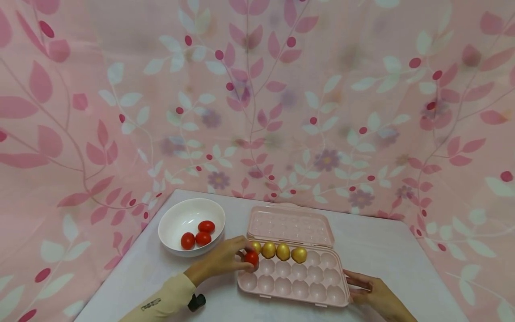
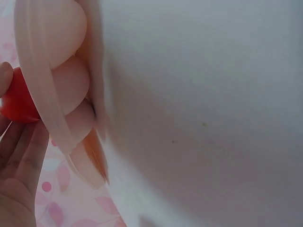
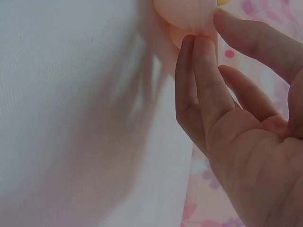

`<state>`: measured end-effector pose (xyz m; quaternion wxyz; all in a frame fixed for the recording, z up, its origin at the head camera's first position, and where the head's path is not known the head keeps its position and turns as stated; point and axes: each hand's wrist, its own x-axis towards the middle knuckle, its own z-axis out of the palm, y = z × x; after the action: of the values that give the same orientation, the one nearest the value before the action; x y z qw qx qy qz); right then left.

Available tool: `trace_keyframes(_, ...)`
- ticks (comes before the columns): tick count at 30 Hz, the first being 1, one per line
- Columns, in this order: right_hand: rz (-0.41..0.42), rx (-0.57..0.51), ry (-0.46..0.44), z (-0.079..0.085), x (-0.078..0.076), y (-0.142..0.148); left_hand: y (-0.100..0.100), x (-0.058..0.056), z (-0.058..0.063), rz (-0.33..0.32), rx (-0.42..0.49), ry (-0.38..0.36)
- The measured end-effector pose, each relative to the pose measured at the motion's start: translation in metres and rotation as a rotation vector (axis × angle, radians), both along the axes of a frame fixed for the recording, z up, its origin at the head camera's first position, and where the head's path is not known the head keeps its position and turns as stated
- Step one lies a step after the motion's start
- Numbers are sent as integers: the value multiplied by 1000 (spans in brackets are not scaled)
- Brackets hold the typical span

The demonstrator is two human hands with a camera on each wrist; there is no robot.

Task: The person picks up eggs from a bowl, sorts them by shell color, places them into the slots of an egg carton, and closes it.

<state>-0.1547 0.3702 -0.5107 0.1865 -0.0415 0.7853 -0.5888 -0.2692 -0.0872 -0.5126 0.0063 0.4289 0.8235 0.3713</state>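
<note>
My left hand pinches a red egg between thumb and fingers, over the left end of the pink egg tray's middle row. In the left wrist view, the red egg shows partly behind the tray's rim. Several gold eggs sit in the tray's back row, the leftmost partly covered by my fingers. On the right, my right hand touches the tray's side edge. Its fingers reach out fairly straight to the rim in the right wrist view.
A white bowl with 3 red eggs stands at the left. The tray's clear pink lid lies folded back behind it. Near my left sleeve is a small black object. Flowered pink cloth hangs behind the white table.
</note>
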Motion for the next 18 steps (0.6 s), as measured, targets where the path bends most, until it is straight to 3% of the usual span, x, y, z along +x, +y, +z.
trace_keyframes(5,5,7,7,3,3,-2,1,1,1,-30,-50,92)
trace_keyframes(11,1,16,3,4,2,-2,2,-1,-2,-71,-146,287)
trace_keyframes(18,10,16,23,3,3,-2,-1,-5,-11,-92,-144,329)
